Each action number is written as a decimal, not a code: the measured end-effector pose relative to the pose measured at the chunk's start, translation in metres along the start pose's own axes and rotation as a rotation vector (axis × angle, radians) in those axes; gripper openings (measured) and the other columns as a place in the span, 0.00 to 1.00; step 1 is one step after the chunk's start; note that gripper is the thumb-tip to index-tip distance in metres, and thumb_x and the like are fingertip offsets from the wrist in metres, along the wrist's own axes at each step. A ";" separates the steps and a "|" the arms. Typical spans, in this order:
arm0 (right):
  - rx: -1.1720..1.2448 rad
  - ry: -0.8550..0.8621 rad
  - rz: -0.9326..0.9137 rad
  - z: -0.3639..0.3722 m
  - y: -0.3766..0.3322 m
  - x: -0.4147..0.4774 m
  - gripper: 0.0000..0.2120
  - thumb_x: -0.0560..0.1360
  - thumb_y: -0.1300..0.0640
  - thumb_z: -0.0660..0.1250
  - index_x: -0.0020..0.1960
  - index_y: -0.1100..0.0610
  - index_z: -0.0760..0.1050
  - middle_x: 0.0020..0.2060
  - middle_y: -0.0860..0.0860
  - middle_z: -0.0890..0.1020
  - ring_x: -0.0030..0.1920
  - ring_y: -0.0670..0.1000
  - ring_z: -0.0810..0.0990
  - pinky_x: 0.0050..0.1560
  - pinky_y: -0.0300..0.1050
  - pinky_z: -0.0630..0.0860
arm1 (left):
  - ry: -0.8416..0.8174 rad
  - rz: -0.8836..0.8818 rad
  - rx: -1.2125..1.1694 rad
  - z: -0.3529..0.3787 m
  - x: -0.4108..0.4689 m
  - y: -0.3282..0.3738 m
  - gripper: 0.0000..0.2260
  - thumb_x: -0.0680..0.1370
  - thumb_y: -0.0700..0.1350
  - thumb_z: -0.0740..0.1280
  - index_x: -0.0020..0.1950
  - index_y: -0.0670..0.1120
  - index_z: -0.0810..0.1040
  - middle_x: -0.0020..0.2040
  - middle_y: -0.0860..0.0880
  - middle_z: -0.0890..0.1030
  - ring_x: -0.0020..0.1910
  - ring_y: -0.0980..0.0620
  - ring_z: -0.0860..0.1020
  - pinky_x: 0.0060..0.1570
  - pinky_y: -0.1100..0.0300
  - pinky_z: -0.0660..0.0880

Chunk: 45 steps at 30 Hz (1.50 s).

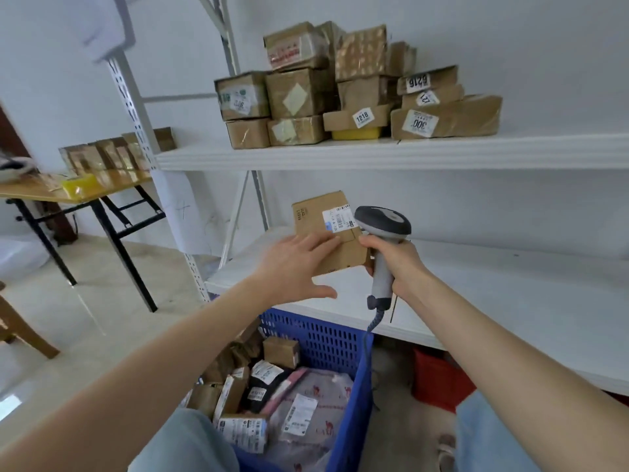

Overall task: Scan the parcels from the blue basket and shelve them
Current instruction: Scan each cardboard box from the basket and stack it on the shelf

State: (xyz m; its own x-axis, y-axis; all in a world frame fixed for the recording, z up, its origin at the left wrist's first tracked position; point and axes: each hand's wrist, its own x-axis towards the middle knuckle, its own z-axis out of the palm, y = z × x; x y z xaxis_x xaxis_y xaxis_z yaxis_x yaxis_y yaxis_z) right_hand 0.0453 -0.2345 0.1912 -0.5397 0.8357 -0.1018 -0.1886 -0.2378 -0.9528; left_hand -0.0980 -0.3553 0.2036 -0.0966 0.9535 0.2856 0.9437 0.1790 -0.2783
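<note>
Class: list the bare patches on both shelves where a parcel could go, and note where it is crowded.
Lower shelf: wide bare stretch right of the barcode scanner. Upper shelf: bare right of the stacked boxes, a narrow strip left of them. Crowded: that stack and the blue basket.

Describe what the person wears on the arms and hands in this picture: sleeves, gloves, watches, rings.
Both arms are bare right to the frame's edge: no sleeves show. The left hand and right hand wear no gloves, and no watch, bracelet or ring shows on wrists or fingers. The only clothing in view is light blue trousers at the bottom.
</note>
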 end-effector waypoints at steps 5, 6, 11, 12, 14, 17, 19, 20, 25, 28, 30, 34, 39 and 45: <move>0.092 -0.026 -0.091 -0.004 -0.028 -0.012 0.03 0.72 0.62 0.73 0.43 0.59 0.79 0.29 0.52 0.80 0.25 0.49 0.75 0.25 0.38 0.70 | 0.492 0.143 0.088 -0.018 0.014 0.013 0.17 0.66 0.38 0.77 0.54 0.42 0.83 0.51 0.46 0.85 0.45 0.48 0.84 0.29 0.59 0.78; 0.122 -0.040 -0.109 -0.005 -0.034 -0.014 0.03 0.72 0.61 0.73 0.44 0.58 0.79 0.32 0.53 0.82 0.28 0.50 0.77 0.26 0.38 0.71 | 0.550 0.161 0.066 -0.027 0.019 0.012 0.15 0.67 0.35 0.74 0.52 0.42 0.84 0.49 0.47 0.85 0.45 0.48 0.84 0.29 0.59 0.78; 0.310 0.010 -0.149 -0.010 -0.076 -0.017 0.06 0.73 0.56 0.73 0.47 0.58 0.79 0.39 0.53 0.85 0.36 0.53 0.82 0.38 0.43 0.79 | 0.823 0.172 0.041 -0.090 0.049 0.006 0.21 0.70 0.36 0.54 0.50 0.45 0.85 0.47 0.50 0.85 0.42 0.51 0.84 0.31 0.64 0.76; 0.311 0.026 -0.165 -0.011 -0.087 -0.017 0.07 0.73 0.56 0.74 0.47 0.58 0.79 0.40 0.53 0.85 0.36 0.52 0.83 0.38 0.43 0.79 | 0.884 0.181 0.048 -0.104 0.056 0.005 0.20 0.70 0.35 0.55 0.50 0.44 0.85 0.47 0.50 0.85 0.42 0.51 0.84 0.31 0.64 0.76; 0.279 0.040 -0.207 -0.015 -0.111 -0.015 0.09 0.72 0.55 0.74 0.48 0.58 0.79 0.41 0.54 0.85 0.35 0.51 0.83 0.37 0.42 0.78 | 1.000 0.197 0.046 -0.136 0.074 0.006 0.17 0.71 0.34 0.59 0.50 0.44 0.85 0.47 0.49 0.85 0.41 0.50 0.84 0.31 0.63 0.76; 0.275 0.061 -0.253 -0.019 -0.142 -0.011 0.10 0.71 0.55 0.75 0.48 0.58 0.79 0.41 0.54 0.85 0.33 0.50 0.82 0.35 0.40 0.78 | 1.037 0.168 -0.011 -0.179 0.114 0.012 0.17 0.67 0.30 0.70 0.52 0.44 0.85 0.45 0.48 0.86 0.37 0.48 0.83 0.29 0.62 0.76; 0.296 0.084 -0.283 -0.024 -0.158 -0.005 0.09 0.71 0.55 0.75 0.47 0.58 0.79 0.40 0.54 0.85 0.30 0.49 0.81 0.33 0.39 0.78 | 0.954 0.118 -0.089 -0.196 0.148 0.016 0.17 0.69 0.31 0.70 0.55 0.45 0.83 0.47 0.47 0.85 0.40 0.47 0.83 0.33 0.59 0.77; 0.303 0.094 -0.296 -0.027 -0.165 -0.001 0.09 0.71 0.55 0.75 0.47 0.58 0.79 0.40 0.54 0.84 0.30 0.49 0.80 0.32 0.38 0.78 | 0.887 0.073 -0.136 -0.202 0.166 0.019 0.17 0.72 0.32 0.68 0.58 0.46 0.82 0.49 0.47 0.85 0.43 0.46 0.83 0.37 0.56 0.78; 0.304 0.158 -0.315 -0.049 -0.188 0.029 0.15 0.71 0.55 0.75 0.53 0.62 0.79 0.38 0.55 0.84 0.30 0.50 0.80 0.32 0.39 0.77 | 0.732 -0.080 -0.202 -0.194 0.248 0.031 0.18 0.80 0.38 0.62 0.66 0.53 0.76 0.56 0.47 0.82 0.52 0.47 0.80 0.49 0.54 0.78; 0.312 0.163 -0.314 -0.059 -0.194 0.049 0.18 0.70 0.56 0.76 0.56 0.64 0.78 0.36 0.56 0.84 0.29 0.50 0.81 0.27 0.38 0.75 | 0.662 -0.192 -0.189 -0.178 0.285 0.031 0.21 0.80 0.35 0.60 0.67 0.56 0.75 0.58 0.46 0.81 0.53 0.45 0.79 0.51 0.53 0.78; 0.309 0.164 -0.312 -0.065 -0.194 0.060 0.18 0.70 0.57 0.76 0.56 0.63 0.77 0.36 0.56 0.84 0.28 0.50 0.81 0.25 0.37 0.73 | 0.557 -0.233 -0.143 -0.167 0.302 0.027 0.25 0.79 0.34 0.59 0.69 0.59 0.72 0.64 0.45 0.77 0.62 0.44 0.74 0.62 0.49 0.72; 0.278 0.153 -0.301 -0.070 -0.189 0.073 0.16 0.71 0.57 0.75 0.55 0.63 0.78 0.36 0.56 0.83 0.28 0.49 0.80 0.26 0.37 0.74 | 0.414 -0.160 -0.085 -0.151 0.313 0.024 0.27 0.80 0.41 0.60 0.77 0.57 0.56 0.76 0.49 0.61 0.76 0.47 0.56 0.74 0.45 0.52; 0.276 0.160 -0.292 -0.070 -0.181 0.079 0.14 0.72 0.57 0.74 0.54 0.62 0.78 0.35 0.55 0.82 0.26 0.49 0.79 0.28 0.38 0.73 | 0.482 -0.094 0.034 -0.135 0.298 0.043 0.37 0.77 0.52 0.64 0.79 0.50 0.45 0.78 0.45 0.53 0.77 0.45 0.49 0.75 0.44 0.49; 0.255 0.155 -0.280 -0.068 -0.181 0.077 0.14 0.72 0.56 0.74 0.55 0.61 0.79 0.36 0.54 0.82 0.30 0.50 0.80 0.29 0.38 0.75 | 0.312 -0.072 -0.071 -0.130 0.313 0.042 0.44 0.75 0.58 0.67 0.79 0.52 0.40 0.78 0.44 0.50 0.77 0.42 0.45 0.74 0.40 0.47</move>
State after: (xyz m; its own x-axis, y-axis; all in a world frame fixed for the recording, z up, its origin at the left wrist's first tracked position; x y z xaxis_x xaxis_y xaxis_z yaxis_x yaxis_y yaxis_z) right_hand 0.0941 -0.0933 0.3365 -0.3123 0.9456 0.0914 -0.5184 -0.0890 -0.8505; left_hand -0.0475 -0.0814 0.4007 -0.0725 0.8165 0.5728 0.9586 0.2156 -0.1861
